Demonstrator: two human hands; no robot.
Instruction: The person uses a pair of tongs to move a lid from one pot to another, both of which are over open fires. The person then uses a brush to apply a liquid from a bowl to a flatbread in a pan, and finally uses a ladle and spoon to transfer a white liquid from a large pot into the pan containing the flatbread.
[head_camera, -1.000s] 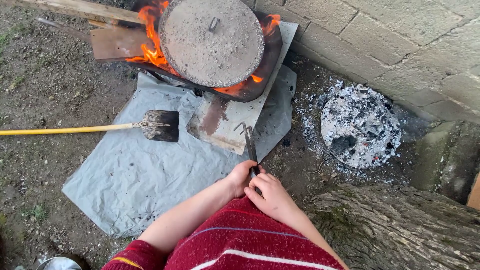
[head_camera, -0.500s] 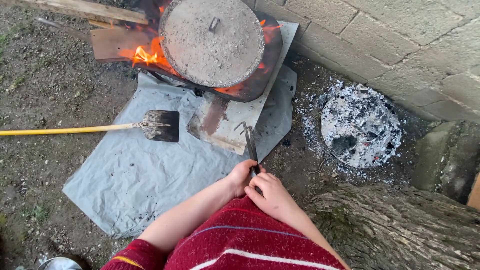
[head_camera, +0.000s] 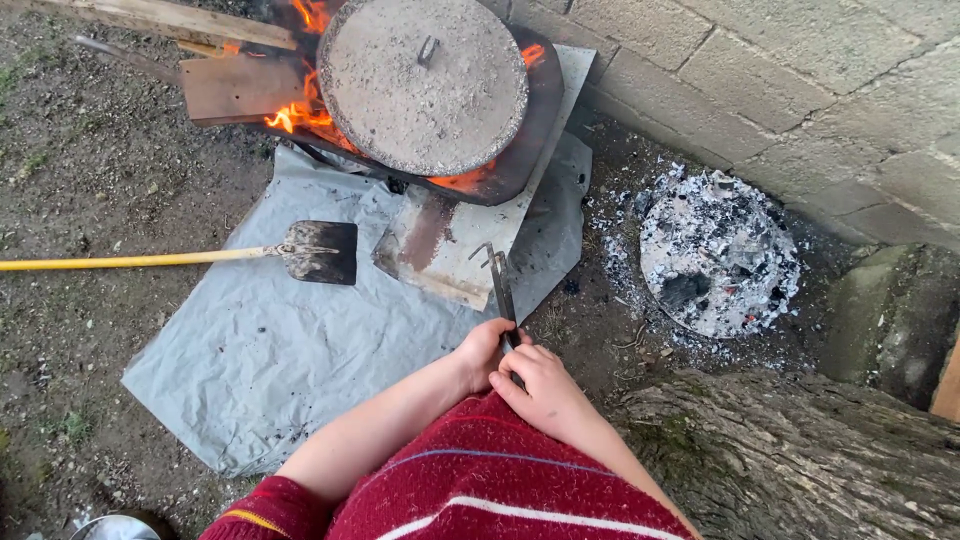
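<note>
My left hand (head_camera: 481, 353) and my right hand (head_camera: 541, 389) both grip the near end of a dark metal hook tool (head_camera: 499, 285). Its forked tip rests on a rusty metal sheet (head_camera: 445, 245) just below the fire. Beyond it, a round ash-covered lid (head_camera: 423, 82) with a small handle sits on a black pan, with flames (head_camera: 300, 110) licking at its left side. Both my forearms come in from the bottom, above my red striped sweater (head_camera: 480, 490).
A shovel (head_camera: 318, 251) with a yellow handle lies on a grey sheet (head_camera: 270, 350) to the left. A round pile of white ash and coals (head_camera: 718, 250) lies at right, by a block wall (head_camera: 800, 70). A log (head_camera: 800, 450) lies at lower right. Wooden planks (head_camera: 225, 85) feed the fire.
The flames flicker and shrink on the pan's left and right sides. My hands and the hook tool stay put.
</note>
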